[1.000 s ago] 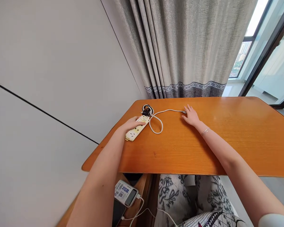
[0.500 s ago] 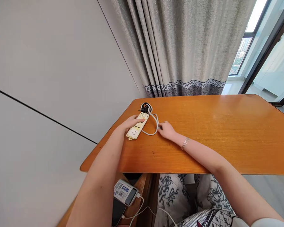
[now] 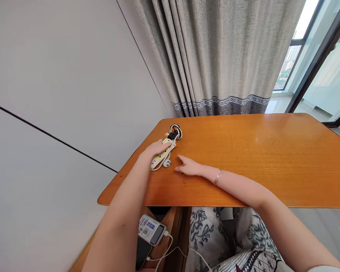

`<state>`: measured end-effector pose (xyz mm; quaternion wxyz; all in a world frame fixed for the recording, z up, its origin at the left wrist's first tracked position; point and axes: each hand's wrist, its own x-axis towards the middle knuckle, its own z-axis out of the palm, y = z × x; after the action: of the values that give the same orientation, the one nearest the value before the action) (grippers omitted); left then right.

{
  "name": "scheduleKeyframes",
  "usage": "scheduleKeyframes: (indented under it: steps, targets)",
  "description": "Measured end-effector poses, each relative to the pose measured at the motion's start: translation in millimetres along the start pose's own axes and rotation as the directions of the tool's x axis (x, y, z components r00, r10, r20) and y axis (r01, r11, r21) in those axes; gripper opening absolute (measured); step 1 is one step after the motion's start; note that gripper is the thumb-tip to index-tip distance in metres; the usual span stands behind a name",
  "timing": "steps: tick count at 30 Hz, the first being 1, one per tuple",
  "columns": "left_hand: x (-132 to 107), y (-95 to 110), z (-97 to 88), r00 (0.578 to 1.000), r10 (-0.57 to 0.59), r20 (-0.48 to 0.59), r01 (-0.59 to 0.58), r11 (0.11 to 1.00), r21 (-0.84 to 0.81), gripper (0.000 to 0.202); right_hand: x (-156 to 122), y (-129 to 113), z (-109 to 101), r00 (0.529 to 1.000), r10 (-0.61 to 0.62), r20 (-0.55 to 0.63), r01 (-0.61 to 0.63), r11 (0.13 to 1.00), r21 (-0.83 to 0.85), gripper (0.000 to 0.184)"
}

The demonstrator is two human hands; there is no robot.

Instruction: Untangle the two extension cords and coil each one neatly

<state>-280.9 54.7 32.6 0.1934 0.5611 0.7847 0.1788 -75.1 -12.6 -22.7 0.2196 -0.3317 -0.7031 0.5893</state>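
A cream-coloured power strip (image 3: 156, 160) lies at a slant on the table's left part. My left hand (image 3: 158, 147) is closed around its upper part, with the thumb across the top. The white cord (image 3: 172, 146) runs along the strip and bends round its near end. Beside the strip's right edge sits a whitish plug (image 3: 167, 163). A black piece (image 3: 172, 135) lies within the cord loops at the far end; I cannot make out what it is. To the right of the plug and apart from it, my right hand (image 3: 188, 167) is open and holds nothing, fingers pointing left.
The wooden table (image 3: 252, 158) reaches far to the right. A wall (image 3: 59, 75) borders its left side, and a grey curtain (image 3: 229, 56) hangs behind. Below the front edge are a power bank (image 3: 151, 229), a dark phone (image 3: 141, 251) and white charging cables (image 3: 170, 247).
The cord loop that my right hand held out to the right now lies along the strip. My right hand has let go and moved slightly left and nearer. The left hand stays on the strip.
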Motion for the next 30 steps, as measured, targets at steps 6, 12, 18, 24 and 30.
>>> scheduleKeyframes:
  steps: [6,12,18,24,30]
  targets:
    - [-30,32,11.6,0.932,0.22,-0.287,-0.154,0.959,0.237,0.066,-57,20,-50,0.997,-0.04,-0.06,0.035,0.996,-0.078,0.059]
    - [-64,91,51.0,0.808,0.554,-0.202,-0.493,0.823,0.283,0.057,-112,30,-99,0.979,-0.101,-0.175,0.079,0.988,-0.131,0.04]
    - [-93,149,118.9,0.747,0.66,0.081,-0.657,0.714,0.24,0.055,-140,48,-138,0.9,-0.179,-0.398,0.044,0.945,-0.325,0.03]
    - [-108,171,164.5,0.752,0.626,0.205,-0.659,0.715,0.235,0.06,-141,62,-158,0.822,-0.166,-0.545,0.0,0.956,-0.292,0.026]
    - [-108,159,175.7,0.74,0.646,0.185,-0.672,0.7,0.243,0.056,-144,55,-146,0.888,-0.241,-0.391,-0.022,0.828,-0.56,0.02]
